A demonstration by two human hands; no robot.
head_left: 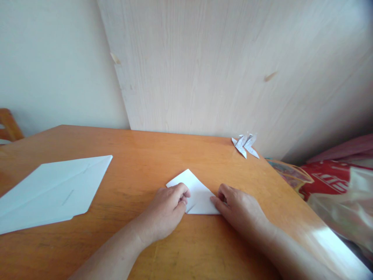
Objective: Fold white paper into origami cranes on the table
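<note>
A small white folded paper (pixel 196 189) lies flat on the orange wooden table (pixel 140 163), near its front middle. My left hand (pixel 166 212) rests on the paper's left part with fingers curled and pressed down on it. My right hand (pixel 239 208) sits at the paper's right edge, fingers bent, pinching or pressing that edge. A finished folded paper figure (pixel 245 145) with pointed flaps stands at the table's far right, close to the wooden panel.
A stack of larger white sheets (pixel 52 192) lies at the left of the table. A pale wooden panel (pixel 221 70) leans behind the table. Plastic bags (pixel 335 182) crowd the right side, and a chair back (pixel 8 124) shows at far left.
</note>
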